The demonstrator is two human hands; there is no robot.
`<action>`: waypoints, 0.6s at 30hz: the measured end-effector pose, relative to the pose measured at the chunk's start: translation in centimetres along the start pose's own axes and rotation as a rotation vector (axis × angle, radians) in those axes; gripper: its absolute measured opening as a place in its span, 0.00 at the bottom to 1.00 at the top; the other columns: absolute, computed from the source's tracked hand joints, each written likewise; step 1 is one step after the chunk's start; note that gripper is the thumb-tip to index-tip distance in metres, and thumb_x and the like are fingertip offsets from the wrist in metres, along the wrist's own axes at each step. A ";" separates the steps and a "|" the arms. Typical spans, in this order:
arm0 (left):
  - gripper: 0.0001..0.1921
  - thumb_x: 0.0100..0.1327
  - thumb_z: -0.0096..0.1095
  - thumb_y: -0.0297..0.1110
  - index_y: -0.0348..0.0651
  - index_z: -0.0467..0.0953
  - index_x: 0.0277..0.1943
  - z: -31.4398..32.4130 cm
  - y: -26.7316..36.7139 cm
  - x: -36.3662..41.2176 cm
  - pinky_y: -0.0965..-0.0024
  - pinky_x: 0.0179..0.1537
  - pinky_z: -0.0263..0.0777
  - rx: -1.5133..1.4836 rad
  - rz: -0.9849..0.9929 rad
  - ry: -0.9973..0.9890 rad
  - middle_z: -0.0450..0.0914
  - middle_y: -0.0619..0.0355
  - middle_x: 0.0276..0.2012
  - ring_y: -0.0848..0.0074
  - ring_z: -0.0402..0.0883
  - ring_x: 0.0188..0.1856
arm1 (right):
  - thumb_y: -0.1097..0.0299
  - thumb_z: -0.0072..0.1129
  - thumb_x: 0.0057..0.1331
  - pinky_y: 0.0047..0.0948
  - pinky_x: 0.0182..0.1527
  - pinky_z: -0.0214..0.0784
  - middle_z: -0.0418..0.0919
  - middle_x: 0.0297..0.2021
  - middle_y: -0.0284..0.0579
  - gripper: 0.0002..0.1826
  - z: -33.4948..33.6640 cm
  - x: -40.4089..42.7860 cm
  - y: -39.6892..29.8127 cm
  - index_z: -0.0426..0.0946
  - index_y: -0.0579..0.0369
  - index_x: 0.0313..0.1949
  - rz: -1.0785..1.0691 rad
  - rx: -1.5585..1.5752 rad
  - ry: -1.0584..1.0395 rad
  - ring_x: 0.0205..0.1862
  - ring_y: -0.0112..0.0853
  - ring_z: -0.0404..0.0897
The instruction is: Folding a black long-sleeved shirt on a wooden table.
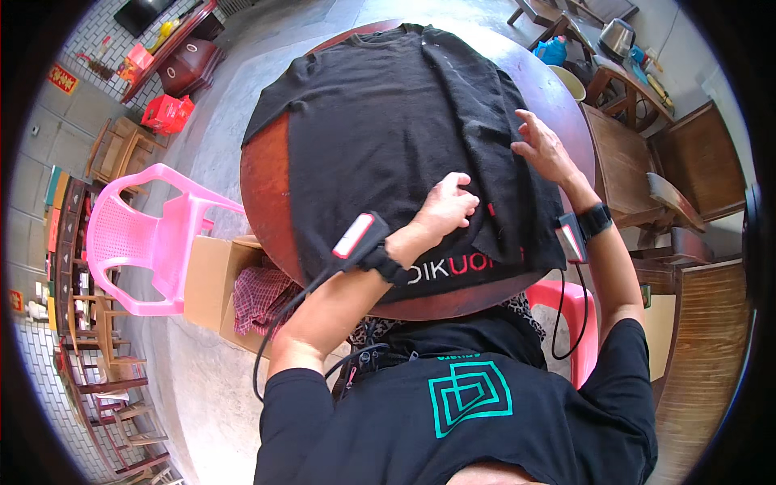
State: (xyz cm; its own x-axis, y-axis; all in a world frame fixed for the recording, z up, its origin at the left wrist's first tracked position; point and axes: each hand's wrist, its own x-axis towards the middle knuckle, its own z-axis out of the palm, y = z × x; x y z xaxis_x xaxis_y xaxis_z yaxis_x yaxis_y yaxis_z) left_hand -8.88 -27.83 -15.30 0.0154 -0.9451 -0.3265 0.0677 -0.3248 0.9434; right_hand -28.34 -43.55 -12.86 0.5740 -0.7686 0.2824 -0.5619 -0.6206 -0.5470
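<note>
A black long-sleeved sweater [388, 139] lies spread on a round reddish-brown wooden table [264, 182], its neckline at the far edge and its lettered hem near me. The sleeve on the left sticks out over the table; the one on the right is folded down along the body. My left hand [447, 203] is over the lower middle of the sweater, fingers apart and holding nothing. Farther right, my right hand [538, 144] is at the sweater's right side, fingers spread and nothing gripped. Whether either hand touches the cloth is unclear.
Left of the table stand a pink plastic chair [154, 236] and an open cardboard box [206, 285] holding a checked cloth [260, 297]. A wooden chair [621, 157] is close on the right. Another pink chair [582, 327] is beside me. Cables hang from both wrists.
</note>
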 end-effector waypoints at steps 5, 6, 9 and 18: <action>0.31 0.55 0.61 0.33 0.35 0.60 0.60 3.2 -0.2 0.5 0.52 0.42 0.72 0.865 0.283 0.140 0.81 0.46 0.32 0.51 0.81 0.39 | 0.64 0.61 0.57 0.38 0.50 0.68 0.78 0.42 0.55 0.36 0.6 5.6 2.2 0.58 0.60 0.62 0.190 0.092 -0.115 0.47 0.43 0.78; 0.31 0.55 0.59 0.33 0.36 0.58 0.61 3.5 0.0 0.4 0.52 0.43 0.73 0.911 0.242 0.125 0.81 0.45 0.31 0.51 0.81 0.38 | 0.63 0.60 0.58 0.36 0.46 0.69 0.77 0.41 0.54 0.36 0.8 6.7 2.3 0.58 0.60 0.63 0.264 0.101 -0.138 0.44 0.40 0.77; 0.31 0.55 0.59 0.32 0.35 0.57 0.61 3.6 0.5 -0.2 0.51 0.44 0.72 0.897 0.277 0.087 0.81 0.43 0.31 0.49 0.81 0.38 | 0.63 0.59 0.58 0.29 0.27 0.67 0.75 0.38 0.47 0.35 1.6 10.0 3.7 0.58 0.58 0.64 0.439 0.171 -0.152 0.31 0.30 0.73; 0.33 0.52 0.64 0.28 0.36 0.58 0.61 3.2 -0.5 -2.5 0.57 0.43 0.75 1.010 0.369 0.111 0.76 0.42 0.41 0.53 0.80 0.41 | 0.71 0.59 0.57 0.17 0.22 0.58 0.70 0.26 0.30 0.26 4.4 16.3 7.2 0.70 0.54 0.57 0.367 0.636 -0.106 0.22 0.17 0.67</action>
State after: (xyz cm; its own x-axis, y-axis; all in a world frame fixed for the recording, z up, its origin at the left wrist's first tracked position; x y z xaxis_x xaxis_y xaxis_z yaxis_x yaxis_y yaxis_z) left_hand -12.11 -25.39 -14.80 -0.0401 -0.9987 0.0320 -0.8128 0.0513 0.5802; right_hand -20.39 -59.85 -15.67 0.4884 -0.8700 -0.0669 -0.2934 -0.0915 -0.9516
